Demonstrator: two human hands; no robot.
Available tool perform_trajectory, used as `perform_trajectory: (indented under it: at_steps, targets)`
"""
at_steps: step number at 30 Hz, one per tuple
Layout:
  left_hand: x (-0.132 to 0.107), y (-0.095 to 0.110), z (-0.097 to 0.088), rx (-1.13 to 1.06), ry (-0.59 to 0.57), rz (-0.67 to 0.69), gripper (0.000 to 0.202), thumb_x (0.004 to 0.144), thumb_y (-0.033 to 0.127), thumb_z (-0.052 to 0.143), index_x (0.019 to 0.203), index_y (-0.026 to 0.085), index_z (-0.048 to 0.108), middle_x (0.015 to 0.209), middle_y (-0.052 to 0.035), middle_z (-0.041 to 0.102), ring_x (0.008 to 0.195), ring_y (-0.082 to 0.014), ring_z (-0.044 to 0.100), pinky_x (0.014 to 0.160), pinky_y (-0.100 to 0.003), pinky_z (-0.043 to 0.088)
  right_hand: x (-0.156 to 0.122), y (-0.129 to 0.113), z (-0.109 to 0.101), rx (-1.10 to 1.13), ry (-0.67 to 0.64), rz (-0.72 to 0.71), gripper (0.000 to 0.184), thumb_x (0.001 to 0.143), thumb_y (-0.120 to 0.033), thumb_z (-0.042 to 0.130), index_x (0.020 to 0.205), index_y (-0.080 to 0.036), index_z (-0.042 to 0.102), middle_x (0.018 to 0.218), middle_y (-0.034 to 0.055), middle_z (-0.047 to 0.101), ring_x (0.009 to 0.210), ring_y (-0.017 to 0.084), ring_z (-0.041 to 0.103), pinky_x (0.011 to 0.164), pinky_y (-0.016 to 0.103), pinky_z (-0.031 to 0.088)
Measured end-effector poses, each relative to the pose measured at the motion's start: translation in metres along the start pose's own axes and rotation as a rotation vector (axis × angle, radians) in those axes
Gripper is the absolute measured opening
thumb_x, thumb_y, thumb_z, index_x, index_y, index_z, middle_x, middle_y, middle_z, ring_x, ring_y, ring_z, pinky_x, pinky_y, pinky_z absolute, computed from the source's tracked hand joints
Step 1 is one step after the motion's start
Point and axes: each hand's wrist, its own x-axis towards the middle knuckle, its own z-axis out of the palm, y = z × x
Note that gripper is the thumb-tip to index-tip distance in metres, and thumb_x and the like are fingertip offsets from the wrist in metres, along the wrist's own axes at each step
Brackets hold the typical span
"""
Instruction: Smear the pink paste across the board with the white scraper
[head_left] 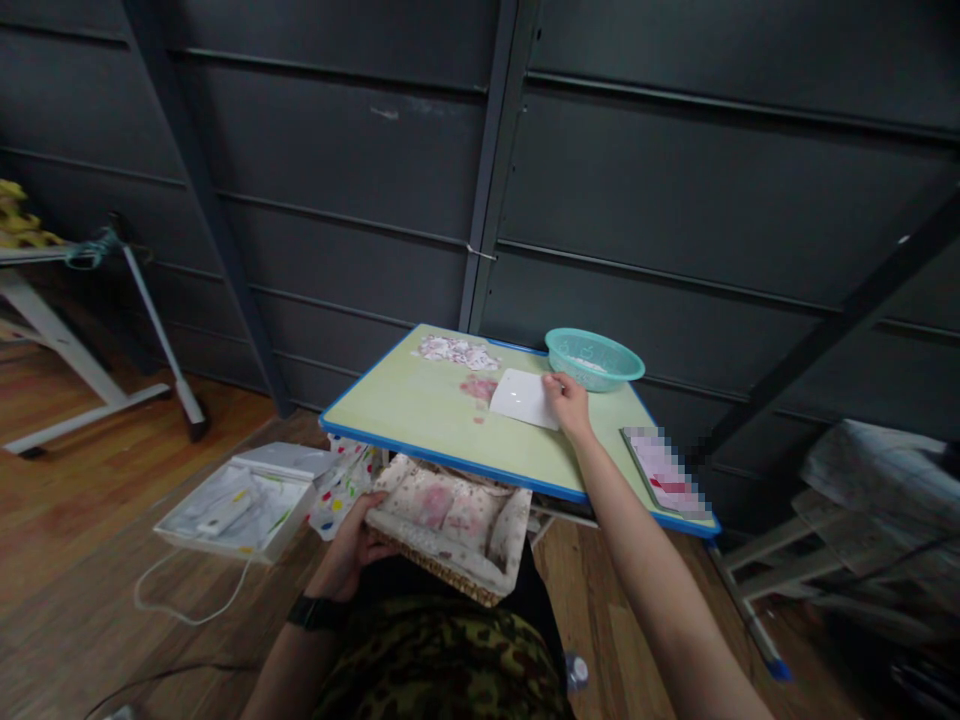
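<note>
My left hand grips the left side of a fabric-lined wicker basket, held at my lap against the table's front edge. A few pinkish bits lie on its lining. On the table, my right hand is closed on the right edge of a flat white scraper-like sheet. Just left of the sheet is a small scatter of pinkish pieces. Farther back lies a heap of small white and pink pieces. Beyond my right hand stands a teal plastic basket with some white pieces inside.
The pale-green table has a blue rim. A phone or tablet lies at its right edge. On the floor to the left sits an open white box with a cable. A dark panelled wall closes off the back.
</note>
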Motion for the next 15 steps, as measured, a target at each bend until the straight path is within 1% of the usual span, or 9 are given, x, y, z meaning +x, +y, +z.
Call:
perform_trajectory:
  at_steps: [4,8,13,15]
  targets:
    - [-0.0039,0.0031,0.0019,0.001,-0.009,0.002,0.025,0.081,0.033,0.071,0.101,0.021,0.066,0.078,-0.004,0.07,0.067,-0.0239,0.07,0.058,-0.037,0.064,-0.0006,-0.0014,0.0013,0.04,-0.044,0.007,0.064,0.074,-0.084,0.055,0.072,-0.021,0.068,0.063,0.0015,0.062,0.064,0.019,0.048,0.062,0.031,0.038]
    - [-0.0054,0.0044,0.0038,0.006,-0.001,-0.022,0.018,0.085,0.033,0.067,0.097,0.02,0.065,0.075,-0.0045,0.07,0.065,-0.0226,0.069,0.056,-0.036,0.064,-0.0014,-0.0008,0.0033,0.068,-0.059,0.02,0.065,0.072,-0.083,0.058,0.074,-0.02,0.071,0.067,0.0032,0.066,0.062,0.018,0.047,0.062,0.032,0.038]
    - [-0.0075,0.0048,0.0044,0.003,0.01,-0.015,0.017,0.087,0.031,0.065,0.099,0.019,0.065,0.076,-0.0031,0.071,0.064,-0.0213,0.069,0.055,-0.034,0.064,-0.0029,0.0014,0.0073,0.078,-0.159,0.004,0.066,0.072,-0.083,0.06,0.078,-0.019,0.074,0.069,0.0041,0.069,0.06,0.017,0.048,0.06,0.032,0.038]
    - [-0.0077,0.0046,0.0042,0.004,0.002,-0.01,0.016,0.088,0.031,0.066,0.1,0.02,0.065,0.078,-0.0032,0.072,0.066,-0.0213,0.07,0.057,-0.034,0.064,-0.0026,0.0016,0.0072,0.069,-0.142,0.004,0.068,0.073,-0.085,0.059,0.079,-0.019,0.075,0.069,0.004,0.069,0.06,0.018,0.049,0.06,0.032,0.038]
